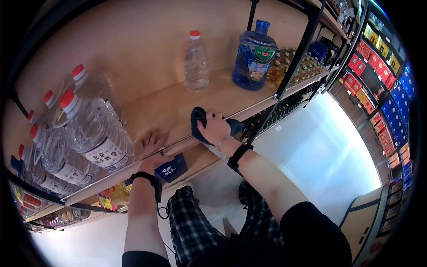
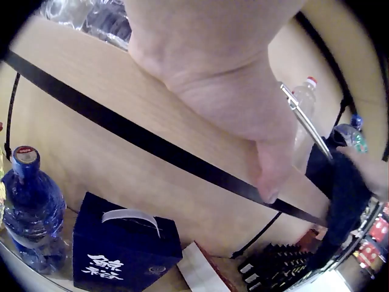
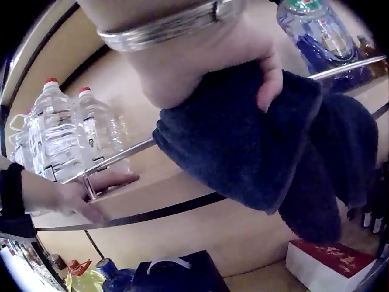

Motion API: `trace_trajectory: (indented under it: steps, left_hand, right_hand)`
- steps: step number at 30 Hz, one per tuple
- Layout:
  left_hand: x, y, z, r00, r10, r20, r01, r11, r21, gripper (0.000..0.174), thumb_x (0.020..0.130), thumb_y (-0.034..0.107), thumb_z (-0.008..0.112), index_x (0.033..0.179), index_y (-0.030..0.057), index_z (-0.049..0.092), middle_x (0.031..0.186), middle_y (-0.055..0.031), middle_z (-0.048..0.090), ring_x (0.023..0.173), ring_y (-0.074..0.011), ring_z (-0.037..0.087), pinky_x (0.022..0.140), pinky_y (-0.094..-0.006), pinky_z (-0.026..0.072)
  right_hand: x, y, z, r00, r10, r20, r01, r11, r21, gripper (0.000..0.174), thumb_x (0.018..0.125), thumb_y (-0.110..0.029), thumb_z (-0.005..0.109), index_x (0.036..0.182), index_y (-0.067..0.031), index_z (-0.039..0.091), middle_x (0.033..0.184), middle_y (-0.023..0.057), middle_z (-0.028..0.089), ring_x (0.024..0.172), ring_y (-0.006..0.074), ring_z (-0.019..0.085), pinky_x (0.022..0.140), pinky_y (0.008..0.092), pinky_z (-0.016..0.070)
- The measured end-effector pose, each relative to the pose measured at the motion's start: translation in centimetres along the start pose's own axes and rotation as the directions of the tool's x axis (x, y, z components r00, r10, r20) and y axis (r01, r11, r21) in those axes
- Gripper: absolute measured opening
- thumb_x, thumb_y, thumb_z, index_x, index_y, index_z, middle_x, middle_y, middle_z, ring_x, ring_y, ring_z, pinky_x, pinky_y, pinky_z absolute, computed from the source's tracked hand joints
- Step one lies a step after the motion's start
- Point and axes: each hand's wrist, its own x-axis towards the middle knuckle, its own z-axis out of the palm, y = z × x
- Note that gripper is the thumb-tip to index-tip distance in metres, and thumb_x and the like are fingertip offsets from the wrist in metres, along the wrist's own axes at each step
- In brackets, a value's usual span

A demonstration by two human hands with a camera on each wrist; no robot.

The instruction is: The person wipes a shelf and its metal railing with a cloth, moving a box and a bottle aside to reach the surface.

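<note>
My right hand grips a folded dark blue cloth at the front of the wooden shelf. Part of the cloth hangs over the thin metal rail along the shelf's edge, as the right wrist view shows. My left hand rests at that same front edge, fingers extended on the board and thumb outside the rail; it holds nothing. Behind the cloth stands a clear bottle with a red cap. Large clear jugs with red caps crowd the shelf left of my left hand.
A big blue jug stands at the right of the shelf, beside small amber bottles and a black upright post. Below are a dark blue carton with a handle, a blue bottle and a red-topped white box.
</note>
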Motion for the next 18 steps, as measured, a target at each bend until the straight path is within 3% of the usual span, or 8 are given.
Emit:
trace_trajectory:
  steps: [5, 9, 13, 18]
  left_hand:
    - [-0.1, 0.0, 0.2, 1.000, 0.005, -0.001, -0.005, 0.998, 0.069, 0.103, 0.054, 0.051, 0.079, 0.144, 0.0302, 0.032, 0.153, -0.0093, 0.020, 0.141, -0.0295, 0.017, 0.111, -0.0550, 0.0136]
    - [-0.3, 0.6, -0.7, 1.000, -0.004, 0.026, 0.002, 0.996, 0.092, 0.102, 0.056, 0.052, 0.078, 0.144, 0.0299, 0.032, 0.153, -0.0112, 0.020, 0.141, -0.0300, 0.017, 0.112, -0.0534, 0.0134]
    - [0.0, 0.0, 0.0, 0.999, -0.014, 0.033, 0.012, 0.998, 0.069, 0.101, 0.056, 0.051, 0.078, 0.144, 0.0293, 0.033, 0.153, -0.0112, 0.020, 0.142, -0.0296, 0.016, 0.113, -0.0528, 0.0119]
    - [0.0, 0.2, -0.1, 0.999, -0.023, 0.029, 0.021, 0.999, 0.046, 0.100, 0.055, 0.048, 0.080, 0.143, 0.0290, 0.035, 0.153, -0.0101, 0.020, 0.142, -0.0282, 0.015, 0.114, -0.0526, 0.0116]
  right_hand:
    - [0.3, 0.5, -0.7, 0.990, -0.077, 0.115, 0.071, 0.996, 0.056, 0.052, 0.086, -0.050, 0.051, 0.112, -0.0057, 0.055, 0.101, 0.0253, 0.058, 0.083, 0.0409, 0.065, 0.070, 0.0456, 0.0544]
    - [0.9, 2.0, -1.0, 0.993, -0.112, 0.038, 0.109, 0.992, 0.069, 0.051, 0.086, -0.051, 0.050, 0.110, -0.0059, 0.055, 0.106, 0.0238, 0.059, 0.086, 0.0396, 0.065, 0.073, 0.0459, 0.0534]
    - [2.3, 4.1, -0.9, 0.996, -0.057, 0.073, 0.059, 0.998, -0.019, 0.053, 0.085, -0.051, 0.050, 0.112, -0.0062, 0.055, 0.105, 0.0221, 0.060, 0.088, 0.0401, 0.064, 0.074, 0.0459, 0.0532]
    - [2.8, 6.1, -1.4, 1.000, -0.029, 0.011, 0.029, 0.999, -0.027, 0.053, 0.084, -0.051, 0.051, 0.113, -0.0062, 0.055, 0.106, 0.0209, 0.060, 0.088, 0.0387, 0.064, 0.072, 0.0456, 0.0537]
